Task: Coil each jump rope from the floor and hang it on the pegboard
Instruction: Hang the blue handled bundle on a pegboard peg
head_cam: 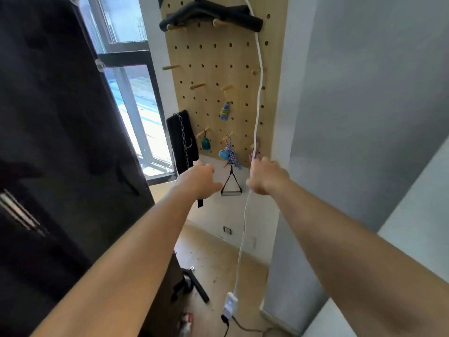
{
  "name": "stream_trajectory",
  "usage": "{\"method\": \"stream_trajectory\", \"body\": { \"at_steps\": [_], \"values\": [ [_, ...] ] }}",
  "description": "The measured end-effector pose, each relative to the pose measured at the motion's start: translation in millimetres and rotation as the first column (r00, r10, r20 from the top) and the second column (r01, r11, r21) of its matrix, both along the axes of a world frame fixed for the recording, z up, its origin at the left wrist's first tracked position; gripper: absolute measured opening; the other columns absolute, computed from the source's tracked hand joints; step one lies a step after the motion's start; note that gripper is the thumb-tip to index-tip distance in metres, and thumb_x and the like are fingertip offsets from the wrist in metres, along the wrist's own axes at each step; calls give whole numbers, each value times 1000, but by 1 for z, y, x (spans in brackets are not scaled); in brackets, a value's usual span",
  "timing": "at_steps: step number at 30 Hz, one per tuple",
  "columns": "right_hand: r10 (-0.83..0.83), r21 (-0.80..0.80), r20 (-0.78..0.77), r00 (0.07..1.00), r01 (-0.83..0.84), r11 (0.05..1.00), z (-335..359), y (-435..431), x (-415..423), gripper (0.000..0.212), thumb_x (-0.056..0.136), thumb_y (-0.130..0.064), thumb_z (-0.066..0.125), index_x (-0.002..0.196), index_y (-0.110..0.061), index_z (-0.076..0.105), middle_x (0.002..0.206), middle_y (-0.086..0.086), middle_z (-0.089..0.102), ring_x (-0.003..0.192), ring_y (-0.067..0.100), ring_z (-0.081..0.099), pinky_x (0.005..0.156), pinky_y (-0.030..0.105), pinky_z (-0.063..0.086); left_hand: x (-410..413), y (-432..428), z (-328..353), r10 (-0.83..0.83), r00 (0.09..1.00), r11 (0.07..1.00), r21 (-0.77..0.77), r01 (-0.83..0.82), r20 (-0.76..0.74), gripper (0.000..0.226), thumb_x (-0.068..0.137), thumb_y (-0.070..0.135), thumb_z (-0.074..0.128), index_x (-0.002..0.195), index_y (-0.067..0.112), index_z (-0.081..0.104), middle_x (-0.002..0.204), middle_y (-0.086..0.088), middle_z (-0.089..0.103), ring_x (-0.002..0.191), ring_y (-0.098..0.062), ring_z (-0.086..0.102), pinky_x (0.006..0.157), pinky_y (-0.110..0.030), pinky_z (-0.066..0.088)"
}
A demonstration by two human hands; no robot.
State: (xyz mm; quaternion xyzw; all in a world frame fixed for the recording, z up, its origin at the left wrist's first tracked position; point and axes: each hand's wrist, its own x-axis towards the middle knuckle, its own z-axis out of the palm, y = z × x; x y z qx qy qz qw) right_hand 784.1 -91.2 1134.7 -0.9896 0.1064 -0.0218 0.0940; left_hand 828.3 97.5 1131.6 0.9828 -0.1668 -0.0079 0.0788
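Pegboard point(213, 59) on wall point(352, 93), wood floor point(213, 263) below. Purple rope point(255, 153) hangs just above right hand point(267, 177), grip indeterminate; left hand point(198, 181) loosely spread, apart from it.

Light wood pegboard point(213, 69) with wooden pegs. At its 12 o'clock, a black padded bar point(211, 18) rests across two pegs. A white cord point(259, 93) hangs down the 3 o'clock edge to the floor. At 8 o'clock, a black strap point(178, 147) with a chain. Centre, a blue-yellow toy point(225, 111). Toward 6 o'clock, a green trinket point(205, 143), a blue toy with braided rope point(228, 154), a purple loop point(258, 145) and a black triangular handle point(231, 184). On the wood floor point(213, 259), a white power strip point(230, 302); a black bar point(198, 285) at its 9 o'clock; a blurred red-white object point(187, 321) at 7.
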Motion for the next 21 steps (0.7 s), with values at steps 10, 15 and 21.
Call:
{"method": "stream_trajectory", "body": {
  "at_steps": [10,15,21],
  "values": [
    [65,126,-61,996,-56,990,-48,14,-178,53,91,-31,57,140,-15,43,143,12,39,124,34,46,97,46,47,-178,18,-59,-2,987,994,-105,-15,-162,57,94,46,59,143,18,46,142,-6,50,121,-26,54,95,-38,48],
    [33,163,-207,978,1,987,-142,24,-271,55,90,-29,57,142,-14,44,141,13,41,123,36,47,97,45,46,-280,12,-153,-109,934,993,-76,88,-340,46,99,35,52,139,12,50,141,-10,50,123,-28,52,99,-38,46],
    [-2,138,-444,896,70,988,-267,36,-418,48,93,-29,53,137,-13,46,136,17,44,122,40,49,97,46,46,-416,12,-284,-108,814,991,7,136,-570,45,96,37,55,132,9,56,132,-13,59,115,-31,59,94,-43,52]
  ]
}}
